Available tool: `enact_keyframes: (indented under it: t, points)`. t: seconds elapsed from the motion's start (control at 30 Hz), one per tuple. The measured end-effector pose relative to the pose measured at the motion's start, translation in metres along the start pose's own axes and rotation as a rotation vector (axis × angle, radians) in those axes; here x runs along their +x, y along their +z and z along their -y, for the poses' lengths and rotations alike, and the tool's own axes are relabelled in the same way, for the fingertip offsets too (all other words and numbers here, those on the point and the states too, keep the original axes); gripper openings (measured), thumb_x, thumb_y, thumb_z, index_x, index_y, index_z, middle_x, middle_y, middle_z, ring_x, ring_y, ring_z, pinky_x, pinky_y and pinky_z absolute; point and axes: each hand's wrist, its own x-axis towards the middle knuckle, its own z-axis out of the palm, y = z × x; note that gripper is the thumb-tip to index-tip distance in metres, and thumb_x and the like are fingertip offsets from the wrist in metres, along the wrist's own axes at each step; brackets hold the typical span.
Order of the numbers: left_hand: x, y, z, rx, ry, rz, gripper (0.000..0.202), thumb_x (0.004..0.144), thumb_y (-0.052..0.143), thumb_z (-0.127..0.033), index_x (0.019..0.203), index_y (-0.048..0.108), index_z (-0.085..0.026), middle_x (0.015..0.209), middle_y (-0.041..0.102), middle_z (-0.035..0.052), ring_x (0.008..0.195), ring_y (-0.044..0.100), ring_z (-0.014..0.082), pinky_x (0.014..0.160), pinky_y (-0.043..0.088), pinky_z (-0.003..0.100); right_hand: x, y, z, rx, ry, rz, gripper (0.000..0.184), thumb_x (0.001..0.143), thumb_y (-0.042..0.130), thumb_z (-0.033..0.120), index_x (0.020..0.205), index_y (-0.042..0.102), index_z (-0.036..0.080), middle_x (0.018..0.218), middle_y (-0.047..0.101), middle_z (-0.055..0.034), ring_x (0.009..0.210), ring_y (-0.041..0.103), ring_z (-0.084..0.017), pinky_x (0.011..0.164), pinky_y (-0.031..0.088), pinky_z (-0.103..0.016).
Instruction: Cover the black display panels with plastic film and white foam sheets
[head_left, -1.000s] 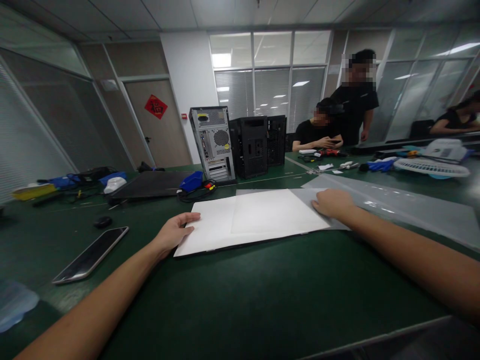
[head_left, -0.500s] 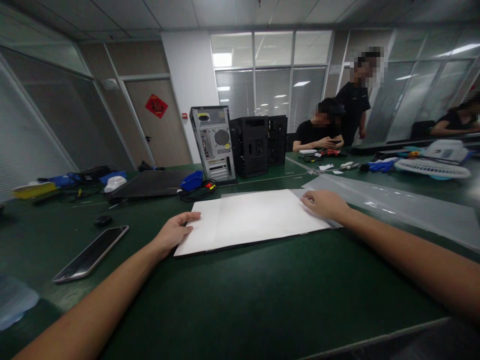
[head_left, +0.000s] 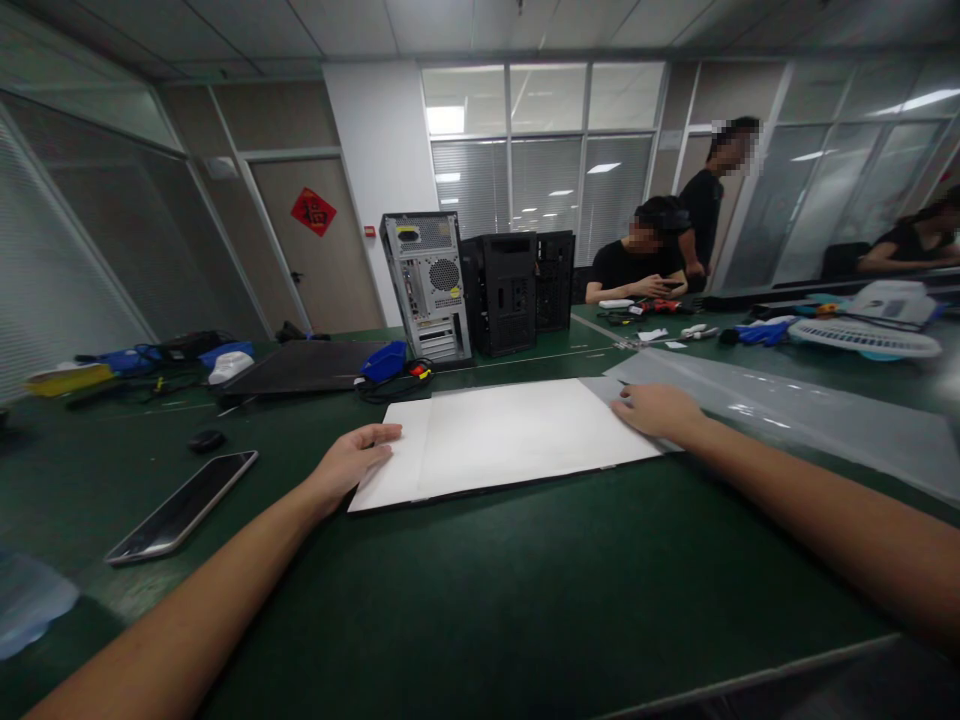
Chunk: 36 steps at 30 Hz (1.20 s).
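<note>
Since a second ago, the edge of a translucent sleeve (head_left: 517, 435) had slid over the white panel (head_left: 401, 460) toward the left hand (head_left: 351, 465), and a standing person (head_left: 701, 215) had turned side-on. That hand pinched the panel's left end; the panel lay between both hands on the green table (head_left: 480, 610). The right hand (head_left: 660, 412) curled at the sleeve's other end, its firmness impossible to tell. Beyond the left hand, a red diamond (head_left: 313, 212) on a door (head_left: 330, 275) read "福". Left of that hand lay a phone (head_left: 184, 507); beyond the panel stood computer cases (head_left: 431, 290), and beyond the right hand, clear plastic sheeting (head_left: 810, 425).
</note>
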Motion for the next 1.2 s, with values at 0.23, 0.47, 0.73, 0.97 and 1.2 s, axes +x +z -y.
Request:
enact_keyframes:
  t: [0.23,0.47,0.73,0.97,1.2]
  points:
    - [-0.001,0.001,-0.002,0.010,-0.007,-0.022,0.041,0.067,0.073,-0.029,0.108,0.073,-0.024,0.131,0.066,0.0056,0.120,0.060,0.0253,0.107,0.038,0.037,-0.003,-0.004,0.008,0.138,-0.155,-0.024,0.058,0.089,0.041,0.059,0.124,0.064,0.019,0.106,0.070,-0.0130,0.094,0.065,-0.029,0.081,0.048,-0.040]
    - [0.002,0.000,0.003,0.004,-0.020,-0.027,0.043,0.067,0.073,-0.030,0.110,0.073,-0.025,0.134,0.065,0.0058,0.119,0.061,0.0257,0.102,0.043,0.037,0.002,-0.003,0.002,0.266,-0.234,-0.036,0.055,0.092,0.038,0.054,0.130,0.061,0.020,0.124,0.065,-0.0090,0.109,0.061,-0.026,0.092,0.046,-0.036]
    - [0.000,0.000,-0.001,0.028,-0.014,-0.116,0.043,0.064,0.077,-0.026,0.106,0.075,-0.027,0.145,0.055,0.0041,0.133,0.050,0.0294,0.111,0.034,0.037,0.002,0.000,-0.002,0.039,0.052,0.056,0.076,0.089,0.030,0.070,0.135,0.054,0.015,0.117,0.065,-0.0211,0.101,0.062,-0.036,0.079,0.048,-0.047]
    - [0.006,-0.001,0.008,0.027,-0.007,-0.099,0.058,0.072,0.071,-0.027,0.129,0.063,-0.029,0.150,0.049,0.0047,0.138,0.044,0.0274,0.116,0.026,0.040,-0.001,-0.001,0.004,0.048,-0.022,0.075,0.077,0.090,0.027,0.070,0.138,0.051,0.014,0.118,0.064,-0.0198,0.102,0.062,-0.036,0.079,0.048,-0.045]
    - [0.007,0.000,0.010,-0.007,0.030,-0.102,0.062,0.074,0.069,-0.021,0.135,0.058,-0.025,0.150,0.049,0.0060,0.139,0.042,0.0246,0.118,0.023,0.039,0.004,0.006,0.002,0.103,-0.033,0.069,0.079,0.090,0.026,0.071,0.141,0.048,0.014,0.126,0.061,-0.0194,0.109,0.059,-0.037,0.087,0.047,-0.048]
